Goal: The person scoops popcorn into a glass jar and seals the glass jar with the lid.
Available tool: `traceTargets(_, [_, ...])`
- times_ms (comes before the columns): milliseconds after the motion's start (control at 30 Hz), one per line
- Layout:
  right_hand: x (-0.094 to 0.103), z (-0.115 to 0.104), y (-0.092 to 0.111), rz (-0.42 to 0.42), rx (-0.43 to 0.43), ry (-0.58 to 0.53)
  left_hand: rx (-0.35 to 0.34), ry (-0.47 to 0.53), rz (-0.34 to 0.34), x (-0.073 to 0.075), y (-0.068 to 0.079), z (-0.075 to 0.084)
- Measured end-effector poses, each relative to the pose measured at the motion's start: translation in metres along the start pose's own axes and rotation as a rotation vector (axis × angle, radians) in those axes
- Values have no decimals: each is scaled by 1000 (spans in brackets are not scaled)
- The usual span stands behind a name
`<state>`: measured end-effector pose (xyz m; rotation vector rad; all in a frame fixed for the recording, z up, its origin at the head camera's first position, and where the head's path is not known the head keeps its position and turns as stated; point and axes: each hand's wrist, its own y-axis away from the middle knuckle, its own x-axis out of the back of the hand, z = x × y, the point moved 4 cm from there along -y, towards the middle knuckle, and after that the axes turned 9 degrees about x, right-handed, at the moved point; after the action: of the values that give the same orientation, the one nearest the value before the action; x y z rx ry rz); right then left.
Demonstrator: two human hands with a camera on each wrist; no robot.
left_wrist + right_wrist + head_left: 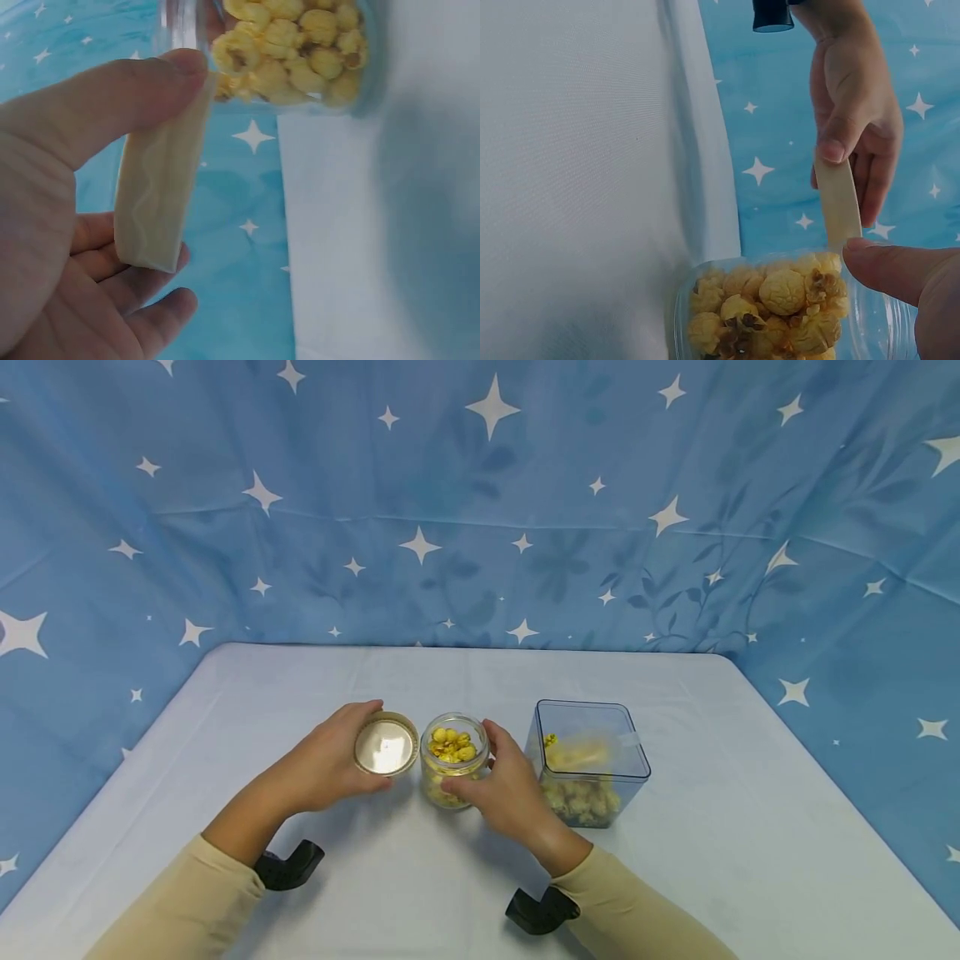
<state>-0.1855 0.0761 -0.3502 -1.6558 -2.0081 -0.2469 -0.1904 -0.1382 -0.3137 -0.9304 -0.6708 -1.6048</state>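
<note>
Between thumb and fingers my left hand [330, 760] grips a round jar lid [386, 743] on edge, its shiny inner face toward the head camera. Just right of the lid stands a clear jar [454, 760], its mouth uncovered, with yellow popcorn [285, 52] inside. My right hand [506, 789] holds the jar from its right side, the thumb across the front. In the right wrist view the lid [838, 199] shows edge-on beside the jar's rim, and only the thumb [892, 270] of the right hand is visible there.
A clear bluish square container [588, 777] with popcorn and a pale bag in it stands right of my right hand. The white-covered table [420, 893] has a blue star-patterned curtain [450, 510] behind it. Black wrist mounts [288, 867] sit on both forearms.
</note>
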Motion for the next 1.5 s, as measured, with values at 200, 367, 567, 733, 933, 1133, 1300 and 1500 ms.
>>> traceTargets(200, [1, 1, 0, 4, -12, 5, -25, 13, 8, 5, -2, 8])
traceTargets(367, [1, 2, 0, 3, -11, 10, -80, 70, 45, 8, -5, 18])
traceTargets(567, [1, 2, 2, 4, 29, 4, -148, 133, 67, 0, -15, 36])
traceTargets(733, [0, 3, 1, 5, 62, -28, -197, 182, 54, -11, -28, 52])
traceTargets(933, [-1, 3, 1, 7, 130, -40, -186, 213, 29, -25, -37, 61])
traceTargets(1133, [0, 3, 1, 3, 137, -50, -152, 213, 9, -33, -40, 64])
traceTargets(1300, [0, 3, 2, -11, 152, -64, -137, 189, -2, -35, -41, 67])
traceTargets(1500, [1, 4, 2, -16, 165, -79, -134, 132, -21, -37, -45, 70])
